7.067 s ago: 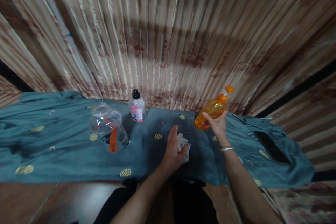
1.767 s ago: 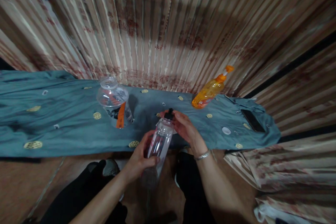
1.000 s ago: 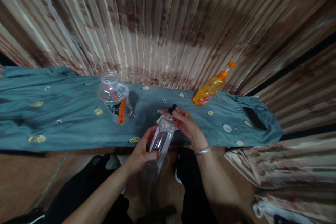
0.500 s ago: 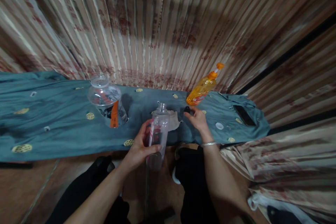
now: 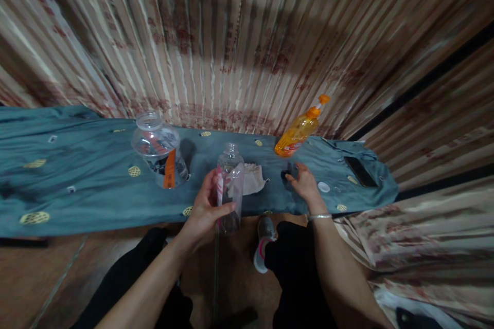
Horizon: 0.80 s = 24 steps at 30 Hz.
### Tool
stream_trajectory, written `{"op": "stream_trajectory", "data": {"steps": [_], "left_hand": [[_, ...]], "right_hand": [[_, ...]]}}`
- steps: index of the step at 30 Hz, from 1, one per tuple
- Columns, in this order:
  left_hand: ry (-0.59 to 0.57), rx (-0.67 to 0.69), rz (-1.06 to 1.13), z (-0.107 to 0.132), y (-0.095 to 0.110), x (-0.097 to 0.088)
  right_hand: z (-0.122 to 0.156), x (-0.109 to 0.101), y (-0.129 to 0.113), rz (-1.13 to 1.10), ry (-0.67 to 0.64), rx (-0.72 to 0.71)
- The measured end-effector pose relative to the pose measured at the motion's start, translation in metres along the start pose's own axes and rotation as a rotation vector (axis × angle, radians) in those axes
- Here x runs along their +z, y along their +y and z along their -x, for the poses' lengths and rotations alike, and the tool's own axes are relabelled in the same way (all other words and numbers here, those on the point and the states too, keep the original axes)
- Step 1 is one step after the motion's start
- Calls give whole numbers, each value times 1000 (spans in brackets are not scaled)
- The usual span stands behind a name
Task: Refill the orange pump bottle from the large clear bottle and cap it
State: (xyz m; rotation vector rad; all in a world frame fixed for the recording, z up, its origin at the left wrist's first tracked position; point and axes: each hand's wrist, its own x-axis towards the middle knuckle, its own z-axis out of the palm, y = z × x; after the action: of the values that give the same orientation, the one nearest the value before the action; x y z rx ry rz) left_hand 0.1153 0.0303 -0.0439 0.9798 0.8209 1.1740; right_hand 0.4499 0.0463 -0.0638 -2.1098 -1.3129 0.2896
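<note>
My left hand [image 5: 206,209] is wrapped round a small clear bottle [image 5: 229,185] with a pink label, held upright and uncapped in front of the blue cloth [image 5: 88,185]. My right hand [image 5: 304,183] rests on the cloth with fingers spread, its fingertips beside the small black cap [image 5: 287,173] lying there. A crumpled white tissue [image 5: 252,178] lies on the cloth just behind the bottle.
A clear plastic jar with an orange label [image 5: 160,150] stands at the left. An orange dish-soap bottle [image 5: 299,128] leans at the back right. A white lid [image 5: 323,187] and a black phone [image 5: 358,170] lie further right. Striped curtains hang behind.
My right hand took the black cap off the bottle, carried it right and set it on the cloth. My left hand raised the bottle upright.
</note>
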Motion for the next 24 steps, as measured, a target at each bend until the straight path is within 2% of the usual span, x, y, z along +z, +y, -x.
{"op": "stream_trajectory", "data": {"steps": [2,3,6,8,11,14,24], "left_hand": [[33,-13,16,-3,-1,3],[39,-16,17,-5,-1,4],[33,-6,4,-10,-1,5],[24,-1,-2,-11,0,6],[14,11,-4,-12,1,5],[19,17,-3,-12,1,2],[49,49,-57,-10,-4,-11]], "right_hand": [[10,0,-12,-161,29,-66],[16,3,-20,-285,-38,-101],[37,18,-52,-661,-439,-160],[50,31,-72,-768,-695,-167],[61,44,-93,-826,-897,-184],[66,50,-104,-878,-963,-208],[76,58,-124,-816,-937,-220]]}}
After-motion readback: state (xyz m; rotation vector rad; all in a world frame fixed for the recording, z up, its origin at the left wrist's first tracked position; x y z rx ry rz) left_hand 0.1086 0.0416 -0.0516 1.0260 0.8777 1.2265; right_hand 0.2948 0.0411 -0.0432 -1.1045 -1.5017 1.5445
